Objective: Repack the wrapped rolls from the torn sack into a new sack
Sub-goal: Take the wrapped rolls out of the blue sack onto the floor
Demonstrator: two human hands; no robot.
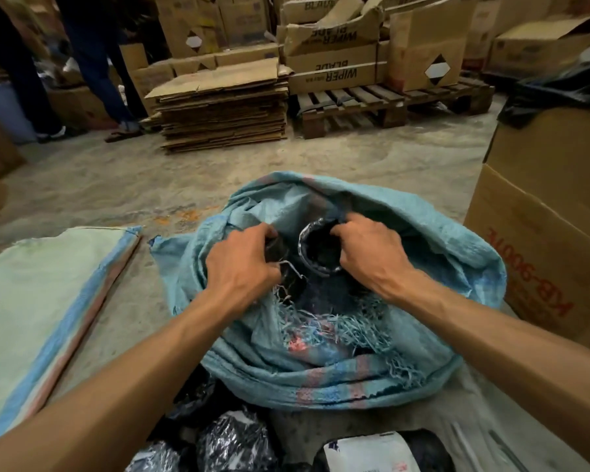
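A torn blue woven sack with frayed edges lies open on the floor in front of me. Both my hands reach into its mouth. My left hand grips a dark wrapped roll at the left of the opening. My right hand curls its fingers over the rim of another dark wrapped roll. A flat pale green sack with a blue and pink edge lies on the floor to the left. More black plastic-wrapped rolls lie at the bottom edge of the view.
A large cardboard box stands close on the right. Flattened cardboard, a wooden pallet and stacked boxes fill the back. A person's legs stand at back left. A white-labelled package lies near my feet.
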